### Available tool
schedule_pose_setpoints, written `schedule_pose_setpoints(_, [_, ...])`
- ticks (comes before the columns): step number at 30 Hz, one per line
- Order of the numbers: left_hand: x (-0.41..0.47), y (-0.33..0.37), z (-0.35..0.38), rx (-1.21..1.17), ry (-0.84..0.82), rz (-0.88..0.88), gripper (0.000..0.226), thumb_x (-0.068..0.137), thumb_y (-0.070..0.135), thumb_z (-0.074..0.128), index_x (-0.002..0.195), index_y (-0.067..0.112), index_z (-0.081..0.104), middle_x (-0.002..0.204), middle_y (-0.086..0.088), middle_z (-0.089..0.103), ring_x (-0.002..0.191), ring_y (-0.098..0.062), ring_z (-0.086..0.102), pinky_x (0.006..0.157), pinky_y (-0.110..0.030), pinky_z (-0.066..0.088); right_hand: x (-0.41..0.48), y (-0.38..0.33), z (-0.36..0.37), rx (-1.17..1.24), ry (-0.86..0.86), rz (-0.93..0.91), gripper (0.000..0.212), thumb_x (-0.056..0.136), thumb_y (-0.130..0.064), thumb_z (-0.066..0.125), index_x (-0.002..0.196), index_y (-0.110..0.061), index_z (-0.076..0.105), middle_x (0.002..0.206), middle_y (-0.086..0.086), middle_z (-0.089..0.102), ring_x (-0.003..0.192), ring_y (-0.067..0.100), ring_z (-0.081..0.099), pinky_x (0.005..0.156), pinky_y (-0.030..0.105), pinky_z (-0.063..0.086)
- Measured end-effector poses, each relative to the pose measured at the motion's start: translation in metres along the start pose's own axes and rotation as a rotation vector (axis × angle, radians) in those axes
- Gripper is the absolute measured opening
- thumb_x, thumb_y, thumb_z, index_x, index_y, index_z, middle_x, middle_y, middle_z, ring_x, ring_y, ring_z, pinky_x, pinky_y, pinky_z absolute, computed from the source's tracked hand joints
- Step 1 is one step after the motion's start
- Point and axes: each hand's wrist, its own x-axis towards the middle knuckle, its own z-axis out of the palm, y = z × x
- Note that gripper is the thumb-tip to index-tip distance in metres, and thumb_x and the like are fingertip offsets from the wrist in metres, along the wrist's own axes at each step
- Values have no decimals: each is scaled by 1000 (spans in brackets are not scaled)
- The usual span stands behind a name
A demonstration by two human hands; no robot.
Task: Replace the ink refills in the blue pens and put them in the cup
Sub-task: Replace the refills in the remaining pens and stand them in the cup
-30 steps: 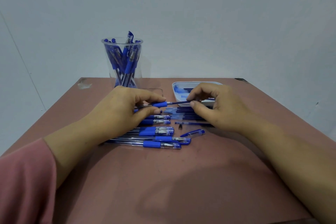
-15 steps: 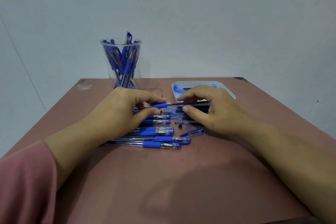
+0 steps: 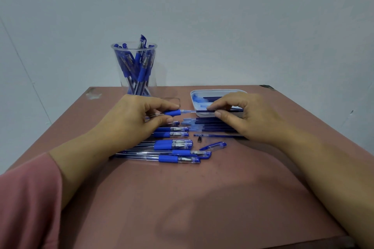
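Blue pen barrel [image 3: 172, 112] and dark ink refill [image 3: 219, 110] held end to end, just above the brown table [image 3: 202, 198].
Pinched between thumb and forefinger: barrel in left hand [image 3: 129, 121], refill in right hand [image 3: 249, 119], before a white tray [image 3: 218, 92]. Beneath, capped pens [image 3: 174, 145] and loose refills [image 3: 210, 125]; back left, clear cup [image 3: 134, 66] of pens.

A reddish-brown table [image 3: 182, 198] with a chipped patch [image 3: 93, 95] near its far-left corner stands against a pale wall [image 3: 222, 16].
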Motion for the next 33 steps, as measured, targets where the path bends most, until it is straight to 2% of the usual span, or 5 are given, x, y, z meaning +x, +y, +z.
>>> schedule_pose_setpoints(7, [0,-3,-2,13,28,-8,26,85,27,71,105,42,69,77,52,53,83,4,60,67,-2,40,-2,6,-12,-114,-19,99,25,92,-12,61,89,-36,66,87,-27,61,91,-7,55,78,3,37])
schedule_pose_setpoints(18, [0,-1,-3,17,17,9,26,85,27,70,107,42,68,76,54,51,87,12,58,66,0,39,-5,14,-11,-198,-185,162,23,87,-27,66,82,-49,63,88,-25,65,95,-2,56,95,36,46])
schedule_pose_setpoints(26, [0,-2,-2,30,14,15,26,85,29,70,107,42,69,76,54,51,84,13,58,66,0,38,0,12,-23,-233,-122,125,18,86,-30,69,88,-47,64,92,-25,59,97,-2,50,80,12,37])
schedule_pose_setpoints(30, [-1,-3,-2,28,16,17,26,84,31,70,108,41,69,76,52,52,81,5,60,65,-3,40,23,24,-39,-328,-109,124,12,88,-34,64,94,-45,64,95,-22,60,95,7,49,89,34,40])
schedule_pose_setpoints(33, [-1,-2,-2,27,17,15,25,84,32,70,107,43,69,77,51,53,80,5,60,65,-5,40,45,38,-44,-397,-254,229,11,89,-34,65,94,-44,64,95,-23,59,94,6,51,86,31,38])
